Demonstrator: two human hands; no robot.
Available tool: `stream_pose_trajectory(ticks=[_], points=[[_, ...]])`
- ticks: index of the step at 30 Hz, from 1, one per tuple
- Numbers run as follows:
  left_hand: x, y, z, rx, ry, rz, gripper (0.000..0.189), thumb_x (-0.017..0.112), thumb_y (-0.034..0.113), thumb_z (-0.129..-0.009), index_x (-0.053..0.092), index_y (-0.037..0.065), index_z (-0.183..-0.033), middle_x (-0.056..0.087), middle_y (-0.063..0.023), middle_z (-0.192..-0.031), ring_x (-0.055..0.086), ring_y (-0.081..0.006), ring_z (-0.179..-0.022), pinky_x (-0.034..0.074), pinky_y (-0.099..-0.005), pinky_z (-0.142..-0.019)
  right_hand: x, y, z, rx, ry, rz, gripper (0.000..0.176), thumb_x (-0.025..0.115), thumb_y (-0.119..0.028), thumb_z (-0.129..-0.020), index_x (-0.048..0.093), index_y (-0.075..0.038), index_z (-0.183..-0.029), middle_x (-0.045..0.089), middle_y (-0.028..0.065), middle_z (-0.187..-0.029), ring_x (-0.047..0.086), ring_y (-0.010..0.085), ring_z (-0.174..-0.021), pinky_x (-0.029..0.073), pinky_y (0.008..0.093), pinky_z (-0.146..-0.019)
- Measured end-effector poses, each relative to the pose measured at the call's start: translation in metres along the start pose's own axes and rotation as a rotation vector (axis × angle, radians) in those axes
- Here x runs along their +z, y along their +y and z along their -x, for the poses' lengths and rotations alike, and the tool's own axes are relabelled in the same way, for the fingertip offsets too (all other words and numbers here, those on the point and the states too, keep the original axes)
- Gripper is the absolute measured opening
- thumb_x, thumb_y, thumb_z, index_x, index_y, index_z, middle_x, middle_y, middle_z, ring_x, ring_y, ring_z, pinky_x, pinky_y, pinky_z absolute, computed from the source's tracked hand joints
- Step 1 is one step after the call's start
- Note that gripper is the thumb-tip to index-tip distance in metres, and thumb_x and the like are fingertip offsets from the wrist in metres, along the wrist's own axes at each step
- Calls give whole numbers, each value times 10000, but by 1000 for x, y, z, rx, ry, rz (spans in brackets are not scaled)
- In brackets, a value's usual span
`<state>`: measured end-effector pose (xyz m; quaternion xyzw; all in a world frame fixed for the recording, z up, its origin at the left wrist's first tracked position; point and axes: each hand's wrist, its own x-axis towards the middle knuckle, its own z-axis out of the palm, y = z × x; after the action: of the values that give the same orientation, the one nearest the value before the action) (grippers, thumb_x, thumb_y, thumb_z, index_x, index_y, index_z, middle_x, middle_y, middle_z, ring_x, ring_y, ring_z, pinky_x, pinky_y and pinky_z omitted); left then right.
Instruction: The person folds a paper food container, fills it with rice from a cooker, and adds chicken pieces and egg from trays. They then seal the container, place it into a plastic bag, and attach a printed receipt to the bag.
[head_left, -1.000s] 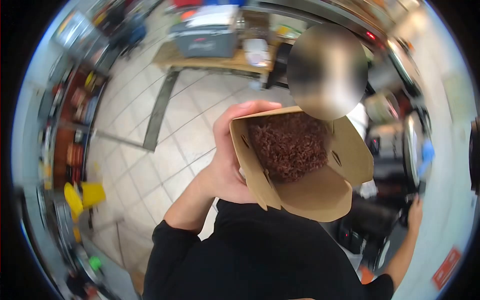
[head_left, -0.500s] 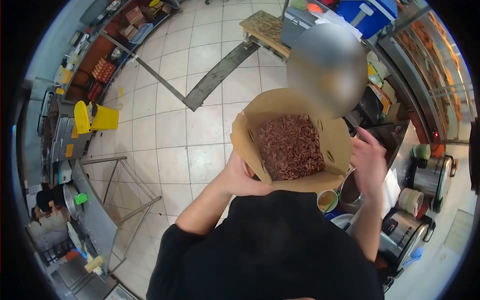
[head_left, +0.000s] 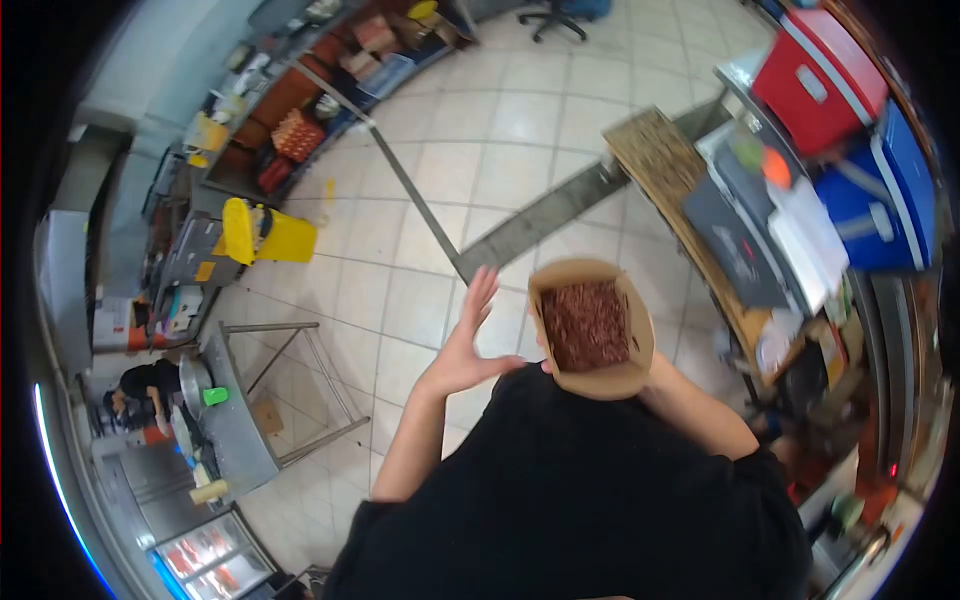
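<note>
A brown paper takeaway box (head_left: 643,350) with its flaps up holds reddish-brown cooked rice (head_left: 588,325). My right hand (head_left: 652,378) supports the box from beneath and behind. Most of that hand is hidden by the box, though fingertips show at its left edge. Left of the box, my left hand (head_left: 468,345) is open, with the thumb spread towards the box and the fingers pointing up. It holds nothing, and a small gap seems to lie between its thumb and the box.
To the right, a wooden bench (head_left: 655,150) stands beside a grey cooler (head_left: 735,235), a red cooler (head_left: 815,85) and a blue cooler (head_left: 880,200). A metal table (head_left: 238,425) and a yellow bin (head_left: 288,237) are at left. Another person (head_left: 150,385) is beyond the table.
My left hand has let go of the box, which now rests on my right hand. The box sits farther right and lower. The view has turned, bringing the coolers into sight.
</note>
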<state>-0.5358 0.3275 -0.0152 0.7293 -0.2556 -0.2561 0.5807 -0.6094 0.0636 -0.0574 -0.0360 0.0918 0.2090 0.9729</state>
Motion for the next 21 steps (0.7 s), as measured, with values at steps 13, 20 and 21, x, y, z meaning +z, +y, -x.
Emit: stream_pose_trajectory(ticks=[13,20,21], points=[[-158,-313,98,-1793,30,-5,794,817,396,-796,539,-44,-1396,594,-318,-1365,564,-411,-1311,498,-480,-1050,94,-275,-308,110,-181,115,802,543,-603,-999,402,-32,-1545,429,240,-1558,524,439,-1345,469,640,-1080],[-265,-223,-491,-492,192,-241,630,733,182,-906,485,10,-1460,559,-226,-1436,574,-357,-1300,483,-435,-1073,105,-423,-396,-161,-190,-20,830,454,-700,-976,447,-77,-1524,524,227,-1479,552,473,-1297,481,655,-1010],[-256,-161,-574,-364,56,-29,678,725,174,-925,416,27,-1510,508,-206,-1494,513,-343,-1362,446,-444,-1112,110,-446,-400,-218,-154,-35,833,446,-703,-977,442,-81,-1531,520,224,-1486,544,478,-1307,468,664,-1020]])
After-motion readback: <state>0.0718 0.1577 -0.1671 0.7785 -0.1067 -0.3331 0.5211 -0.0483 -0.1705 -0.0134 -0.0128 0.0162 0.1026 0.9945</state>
